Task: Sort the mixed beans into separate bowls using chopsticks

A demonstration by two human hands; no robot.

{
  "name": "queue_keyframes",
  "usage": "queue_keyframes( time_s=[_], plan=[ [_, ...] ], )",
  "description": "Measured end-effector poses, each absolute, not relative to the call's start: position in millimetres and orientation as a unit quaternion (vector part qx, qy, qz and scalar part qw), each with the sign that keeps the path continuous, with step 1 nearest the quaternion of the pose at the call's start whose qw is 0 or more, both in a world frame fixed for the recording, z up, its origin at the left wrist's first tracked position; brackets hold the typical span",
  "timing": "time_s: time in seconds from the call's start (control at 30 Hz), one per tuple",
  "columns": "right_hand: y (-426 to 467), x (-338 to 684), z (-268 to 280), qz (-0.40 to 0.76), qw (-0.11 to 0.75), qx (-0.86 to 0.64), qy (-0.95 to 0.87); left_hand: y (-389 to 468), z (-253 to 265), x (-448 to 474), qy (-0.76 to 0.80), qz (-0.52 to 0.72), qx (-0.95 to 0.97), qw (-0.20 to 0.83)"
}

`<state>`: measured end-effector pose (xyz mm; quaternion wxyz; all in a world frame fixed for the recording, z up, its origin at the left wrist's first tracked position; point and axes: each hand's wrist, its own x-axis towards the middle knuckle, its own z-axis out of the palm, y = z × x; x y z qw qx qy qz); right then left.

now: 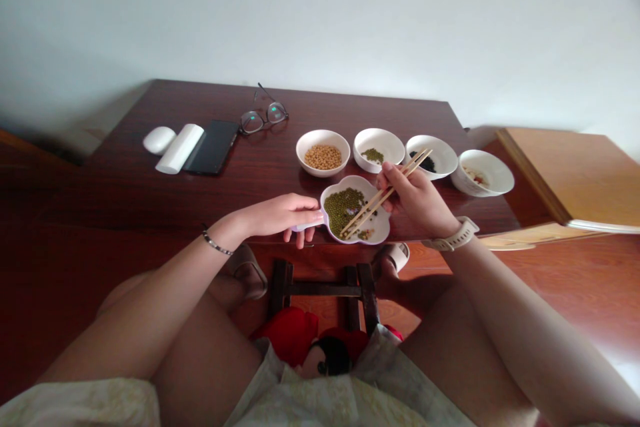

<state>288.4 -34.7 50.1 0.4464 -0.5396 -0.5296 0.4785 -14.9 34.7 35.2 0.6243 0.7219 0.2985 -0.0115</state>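
My left hand [295,213] is closed around the short handle of a white, flower-shaped dish [385,227] at the table's front edge. Mostly green mung beans [343,207] lie in it, with a few darker and reddish bits at its right and lower side. In my right hand [410,193] is a pair of chopsticks [373,203], tips down among the beans near the dish's lower edge. Whether the tips pinch a bean is too small to tell. Behind the dish stand a bowl of yellow soybeans [323,157] and a bowl with some green beans [373,155].
Further right are a bowl with black beans [427,163] and a bowl with pale and reddish pieces [475,177]. Glasses [264,118], a dark tablet-like slab [213,147], a white case [180,148] and a white rounded object [159,140] lie on the table's left. A wooden cabinet [575,173] stands right.
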Motion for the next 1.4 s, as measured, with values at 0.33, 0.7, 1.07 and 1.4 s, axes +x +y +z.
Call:
queue_keyframes(
  time_s=[0.33, 0.7, 1.07, 1.4],
  plan=[
    [-36.2, 285.7, 43.3, 0.472, 0.460, -0.537, -0.527, 34.5, 37.5, -15.1, 0.295, -0.016, 0.723, 0.624],
    [-33.4, 289.6, 50.3, 0.493, 0.471, -0.550, -0.483, 34.7, 37.4, -15.1, 0.295, -0.018, 0.724, 0.623],
    [-31.5, 295.3, 58.3, 0.519, 0.521, -0.506, -0.451, 34.2, 39.8, -15.3, 0.296, -0.016, 0.729, 0.617],
    [-33.9, 297.0, 56.2, 0.456, 0.521, -0.509, -0.511, 33.7, 38.8, -15.4, 0.300, -0.017, 0.727, 0.618]
  ],
)
